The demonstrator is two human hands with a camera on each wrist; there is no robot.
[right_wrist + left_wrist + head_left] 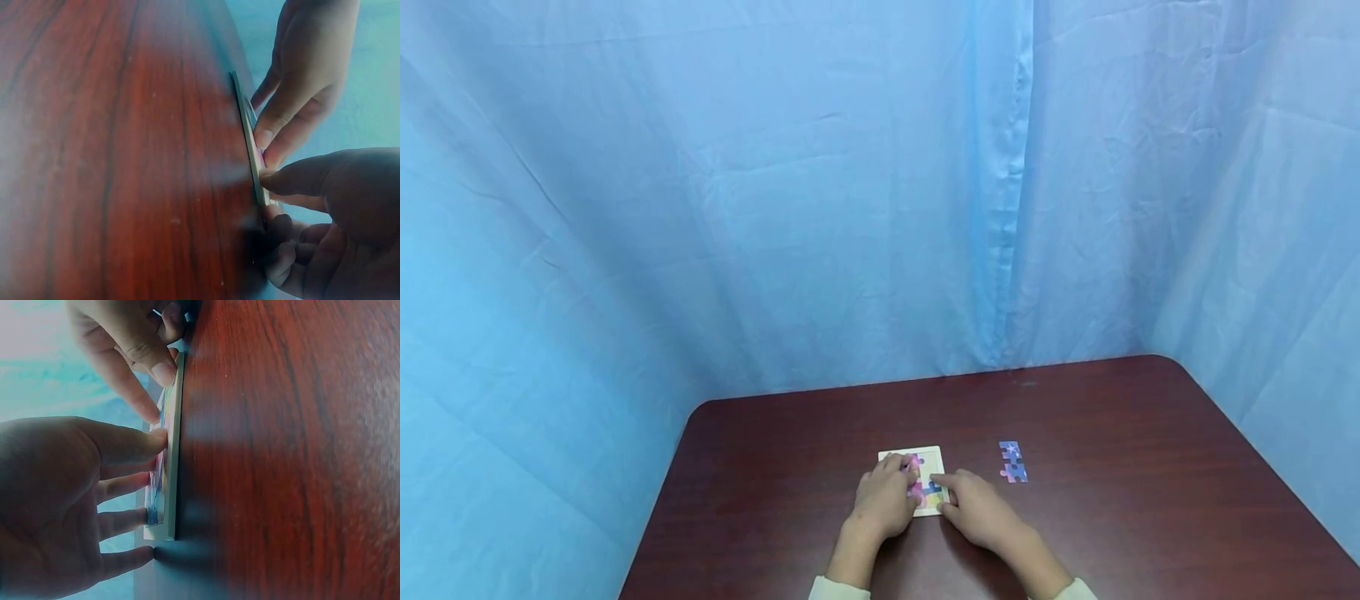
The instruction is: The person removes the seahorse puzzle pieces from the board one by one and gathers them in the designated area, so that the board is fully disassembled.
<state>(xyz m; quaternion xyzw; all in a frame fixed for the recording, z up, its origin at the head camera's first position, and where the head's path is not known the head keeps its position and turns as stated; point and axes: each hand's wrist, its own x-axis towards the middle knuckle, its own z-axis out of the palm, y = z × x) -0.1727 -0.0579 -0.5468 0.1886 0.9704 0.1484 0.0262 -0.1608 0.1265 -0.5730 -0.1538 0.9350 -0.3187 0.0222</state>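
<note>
A small square jigsaw puzzle with a pale frame [930, 465] lies flat on the table, with pink, blue and yellow pieces in it and a bare pale area at its upper right. My left hand [883, 500] rests over the puzzle's left side, its spread fingers touching the pieces. From the right, my right hand [981, 508] reaches in. Its straight index finger presses on a blue piece, while the thumb touches the frame's edge in the right wrist view. The left hand hides the left part of the puzzle.
Two loose blue-purple jigsaw pieces, one upper [1011, 450] and one lower [1017, 473], lie to the right of the puzzle. The dark red wooden table [775, 467] has rounded far corners. Behind it and at both sides hang blue curtains [820, 208].
</note>
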